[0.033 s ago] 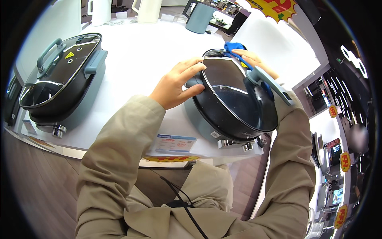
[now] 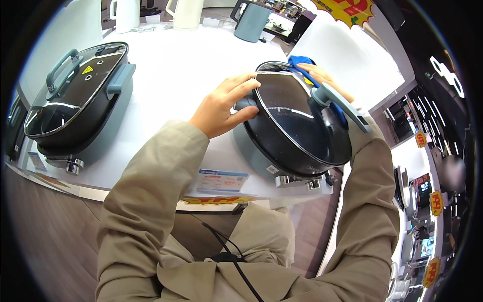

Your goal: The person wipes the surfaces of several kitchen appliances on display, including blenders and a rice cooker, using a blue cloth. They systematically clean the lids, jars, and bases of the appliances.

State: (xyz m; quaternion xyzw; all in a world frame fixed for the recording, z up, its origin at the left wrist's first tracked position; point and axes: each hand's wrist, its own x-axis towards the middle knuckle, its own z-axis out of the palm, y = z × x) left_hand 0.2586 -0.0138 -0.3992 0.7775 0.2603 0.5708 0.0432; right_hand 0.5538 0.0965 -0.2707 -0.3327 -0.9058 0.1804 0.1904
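On the right of the white table stands an oval electric hot pot (image 2: 274, 138) with a black pan, a grey-blue base and a glass lid (image 2: 292, 108) with a grey-blue handle. My left hand (image 2: 225, 104) grips its left side, fingertips on the lid's rim and thumb by the grey-blue side handle (image 2: 246, 102). Beyond the lid, my right hand (image 2: 329, 80) holds a blue cloth (image 2: 298, 61) against the pot's far right side. The lid and its handle partly hide that hand, and the cloth also shows along the right rim.
A second lidded electric hot pot (image 2: 83, 95) stands at the left. A grey-blue kettle (image 2: 253, 22) and two pale jugs line the table's far side. A price card (image 2: 221, 180) is at the front edge, and a yellow-red sign (image 2: 349, 10) hangs at the upper right.
My right hand and the blue cloth have shifted slightly to the right along the pot's far side. My left hand and the pot have stayed in place.
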